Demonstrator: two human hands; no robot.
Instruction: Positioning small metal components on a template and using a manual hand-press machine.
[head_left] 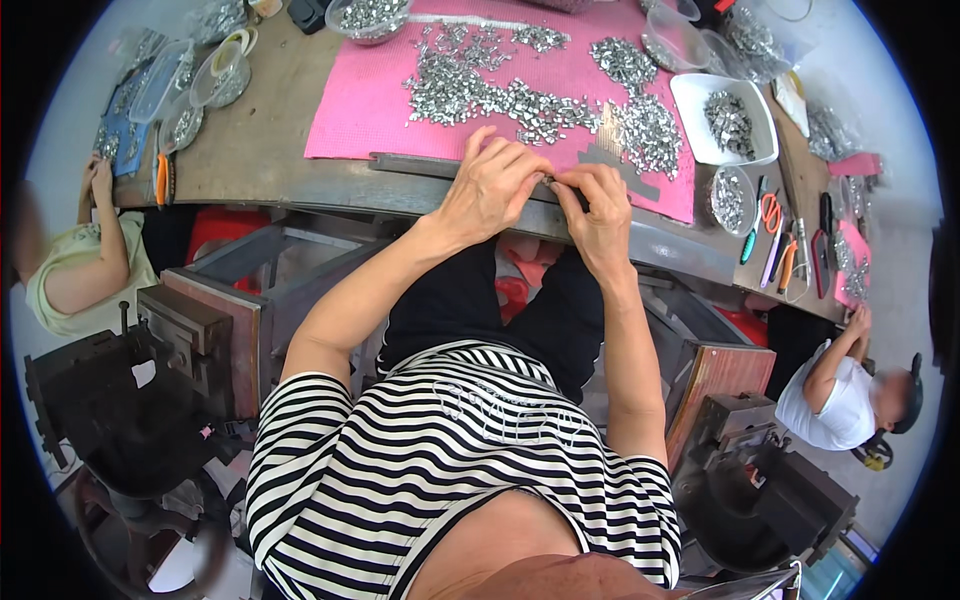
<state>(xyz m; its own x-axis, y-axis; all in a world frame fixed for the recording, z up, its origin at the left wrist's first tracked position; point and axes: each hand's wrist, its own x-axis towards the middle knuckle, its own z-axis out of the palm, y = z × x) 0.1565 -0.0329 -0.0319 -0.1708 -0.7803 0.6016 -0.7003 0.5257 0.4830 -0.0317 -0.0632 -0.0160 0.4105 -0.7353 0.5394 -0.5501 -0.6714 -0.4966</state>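
Note:
At the table's front edge, my left hand (pixel 497 183) and my right hand (pixel 598 207) meet with thumbs and fingertips pinched together. A tiny dark piece shows between the fingertips, too small to name. Just beyond the hands, a heap of small shiny metal pieces (pixel 480 95) spreads over a pink mat (pixel 350 110). A flat grey metal strip (pixel 415 165) lies along the mat's near edge by my left hand. Another grey strip (pixel 630 178) lies beside my right hand.
A white square bowl (pixel 690 95) of metal pieces stands right of the mat, near a round clear tub (pixel 733 200). Orange scissors (pixel 770 212) and pliers (pixel 822 245) lie at the right. Co-workers sit at both sides. Orange-handled pliers (pixel 162 180) lie far left.

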